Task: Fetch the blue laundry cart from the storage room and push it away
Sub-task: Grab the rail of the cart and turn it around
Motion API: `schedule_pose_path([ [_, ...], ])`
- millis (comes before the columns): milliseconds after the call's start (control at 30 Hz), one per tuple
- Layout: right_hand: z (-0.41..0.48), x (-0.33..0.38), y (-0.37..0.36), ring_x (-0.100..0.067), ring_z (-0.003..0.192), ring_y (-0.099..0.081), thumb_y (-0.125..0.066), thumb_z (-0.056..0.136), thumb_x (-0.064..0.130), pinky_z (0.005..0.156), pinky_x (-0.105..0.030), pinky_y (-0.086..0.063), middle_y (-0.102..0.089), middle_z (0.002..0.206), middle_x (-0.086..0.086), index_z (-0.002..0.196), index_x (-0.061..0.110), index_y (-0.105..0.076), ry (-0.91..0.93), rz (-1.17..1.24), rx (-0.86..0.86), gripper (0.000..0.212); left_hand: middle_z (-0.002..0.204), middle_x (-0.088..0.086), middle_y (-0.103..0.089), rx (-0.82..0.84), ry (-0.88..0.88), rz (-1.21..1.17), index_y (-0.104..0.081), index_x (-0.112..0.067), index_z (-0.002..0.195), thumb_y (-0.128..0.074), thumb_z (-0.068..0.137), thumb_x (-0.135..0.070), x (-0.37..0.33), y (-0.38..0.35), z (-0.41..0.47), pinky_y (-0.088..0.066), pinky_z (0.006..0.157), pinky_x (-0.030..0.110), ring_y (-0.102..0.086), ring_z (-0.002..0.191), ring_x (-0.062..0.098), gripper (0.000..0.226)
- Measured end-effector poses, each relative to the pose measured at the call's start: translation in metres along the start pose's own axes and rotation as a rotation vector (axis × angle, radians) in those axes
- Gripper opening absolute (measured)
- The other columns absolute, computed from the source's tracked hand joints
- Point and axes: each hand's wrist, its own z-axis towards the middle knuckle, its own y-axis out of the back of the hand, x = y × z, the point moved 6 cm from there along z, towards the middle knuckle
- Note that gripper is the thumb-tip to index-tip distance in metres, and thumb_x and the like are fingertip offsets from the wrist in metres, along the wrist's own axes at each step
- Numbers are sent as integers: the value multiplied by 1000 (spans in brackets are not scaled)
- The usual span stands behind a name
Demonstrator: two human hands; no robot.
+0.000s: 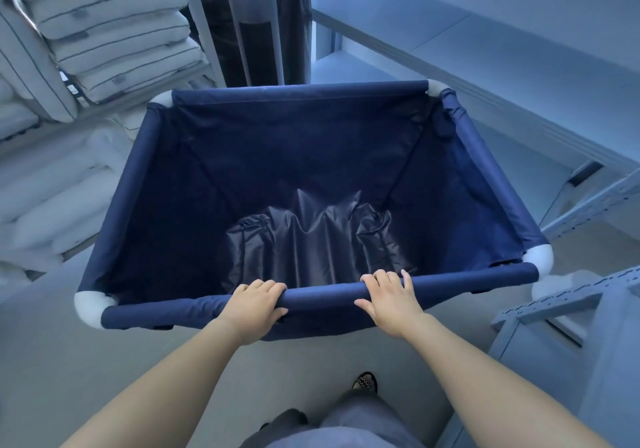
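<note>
Both forearms enter from the bottom edge and reach up the frame, bare and nearly straight. The left hand (258,303) sits palm-down at lower centre, its fingers curled over the top of a rail and its thumb tucked under it. The right hand (389,297) sits just to its right, fingers draped over the same rail and thumb lying along its near side. Both hands grip the rail and hold nothing else.

The rail is the near top edge of the blue fabric laundry cart (298,92), a rectangular bin on a tube frame with white corner joints (88,305). The cart fills the centre of the frame. The gripped rail runs across the frame, rising slightly toward the right. The body extends from the hands toward the top of the frame, open side up. The wide lens leaves the longer side uncertain. The hands hold the middle of the rail, a short gap between them, with the bin wholly beyond them. Wrinkled dark lining (311,239) lies at its bottom.

Stacked white pillows (110,28) fill the upper left. A dark upright roll (252,31) stands at top centre, just past the far rail. Grey metal shelving (519,101) runs down the right side.
</note>
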Motion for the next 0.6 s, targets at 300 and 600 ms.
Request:
schedule_pose_path([
  [300,-8,21,7,-18,114,-44,-43,92,51,109,-30,-20,-52,121,4,127,26,-45,114,145,-49,42,125,-4,-48,17,-28,-52,-40,-22,129,-34,97,-45,-23,-7,-7,-40,88,33,-46,111,19,40],
  [600,-32,-35,17,-18,119,-44,-52,91,39,105,-29,-28,-53,126,2,128,22,-49,1,199,-187,41,127,-3,-48,18,-149,-212,-41,-21,129,-36,98,-39,-87,1,15,-42,93,38,-46,114,20,37],
])
